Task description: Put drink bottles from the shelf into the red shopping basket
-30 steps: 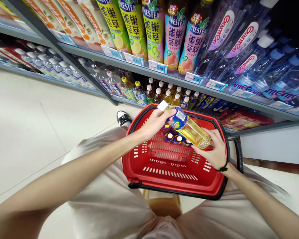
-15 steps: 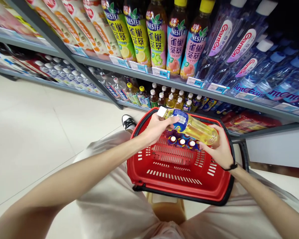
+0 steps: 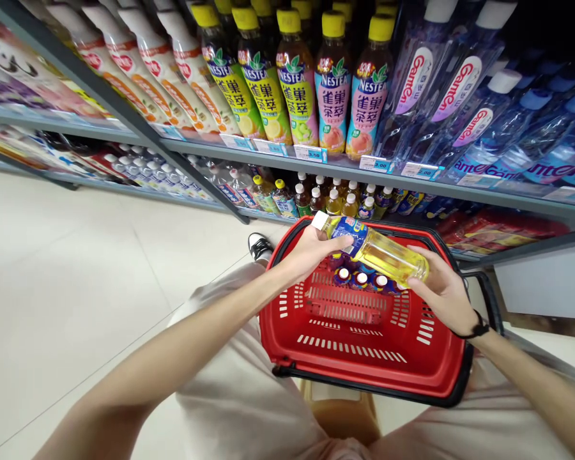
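A clear bottle of yellow drink with a blue label and white cap lies tilted above a red shopping basket. My left hand is closed round its neck end, thumb over the label. Fingers of my right hand grip the bottle's base; a black band circles that wrist. Below the bottle, inside the basket, several small dark bottles with white caps stand against the far wall, partly hidden by the drink bottle.
A shelf edge runs across ahead, bearing Nestea bottles, white-capped milky bottles and clear water bottles. More small bottles fill the lower shelf. A stool is between my legs. Pale tiled floor lies to the left.
The bottle has rolled slightly in my hands, so its label's barcode has turned mostly out of sight. The whole view has shifted, with the basket and hands now further right and lower.
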The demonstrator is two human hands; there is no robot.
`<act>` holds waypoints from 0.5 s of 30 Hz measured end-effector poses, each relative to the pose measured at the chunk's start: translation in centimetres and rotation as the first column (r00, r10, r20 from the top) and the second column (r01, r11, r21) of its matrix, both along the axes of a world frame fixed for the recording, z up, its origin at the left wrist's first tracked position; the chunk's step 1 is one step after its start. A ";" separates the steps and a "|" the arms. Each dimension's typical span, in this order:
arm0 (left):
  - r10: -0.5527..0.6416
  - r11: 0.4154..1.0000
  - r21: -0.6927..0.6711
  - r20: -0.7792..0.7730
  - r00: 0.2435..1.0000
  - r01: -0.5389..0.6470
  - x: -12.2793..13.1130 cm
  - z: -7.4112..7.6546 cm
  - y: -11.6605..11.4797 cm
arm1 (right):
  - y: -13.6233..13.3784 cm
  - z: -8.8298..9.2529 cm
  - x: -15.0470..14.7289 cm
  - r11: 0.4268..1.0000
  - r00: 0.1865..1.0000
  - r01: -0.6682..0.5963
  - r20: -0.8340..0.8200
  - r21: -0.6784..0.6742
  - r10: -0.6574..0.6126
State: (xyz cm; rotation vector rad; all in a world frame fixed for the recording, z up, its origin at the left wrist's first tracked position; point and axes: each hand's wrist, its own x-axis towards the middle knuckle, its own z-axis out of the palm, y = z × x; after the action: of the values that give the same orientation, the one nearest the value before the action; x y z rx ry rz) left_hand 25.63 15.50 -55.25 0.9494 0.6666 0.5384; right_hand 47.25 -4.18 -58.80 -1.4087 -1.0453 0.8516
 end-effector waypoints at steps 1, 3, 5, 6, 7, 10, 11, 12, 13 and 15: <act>-0.015 1.000 -0.012 -0.025 1.000 0.015 0.0 -0.1 -0.1 | -0.1 -0.1 -0.1 1.000 0.999 -0.002 0.047 0.030 0.000; -0.034 0.999 -0.019 -0.040 0.999 0.033 0.1 -0.2 -0.2 | -0.3 -0.4 -0.1 0.997 0.986 0.001 0.163 0.076 -0.013; -0.043 0.999 -0.008 -0.022 0.999 0.043 0.2 -0.3 -0.3 | -0.3 -0.6 0.0 0.994 0.949 0.003 0.314 0.111 -0.038; -0.043 0.999 0.004 -0.015 0.999 0.043 0.3 -0.3 -0.3 | -0.3 -0.8 0.0 0.993 0.918 -0.001 0.395 0.122 -0.048; -0.041 0.999 0.023 -0.009 0.999 0.041 0.3 -0.3 -0.3 | -0.2 -0.8 0.1 0.991 0.881 -0.007 0.469 0.133 -0.056; -0.036 0.993 0.111 0.011 0.999 0.034 0.2 -0.2 -0.3 | -0.1 -0.9 0.0 0.985 0.786 -0.025 0.612 0.172 -0.087; -0.043 0.989 0.141 0.018 0.999 0.040 0.2 0.0 -0.3 | 0.0 -0.9 0.0 0.982 0.769 -0.030 0.632 0.184 -0.095; -0.054 0.985 0.167 0.023 0.998 0.049 0.1 0.1 -0.4 | 0.0 -0.9 -0.1 0.980 0.758 -0.034 0.644 0.198 -0.104; -0.068 0.979 0.192 0.024 0.997 0.062 0.1 0.3 -0.4 | 0.1 -0.9 -0.1 0.977 0.750 -0.036 0.652 0.209 -0.111; -0.092 0.968 0.239 0.028 0.995 0.083 -0.1 0.6 -0.4 | 0.1 -0.9 -0.2 0.974 0.738 -0.038 0.664 0.222 -0.123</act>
State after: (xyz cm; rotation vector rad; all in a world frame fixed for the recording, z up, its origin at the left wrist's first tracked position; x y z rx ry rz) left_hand 25.54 15.06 -54.68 1.1845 0.5293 0.5650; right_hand 47.07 -4.04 -59.69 -1.5735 -1.5939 0.1404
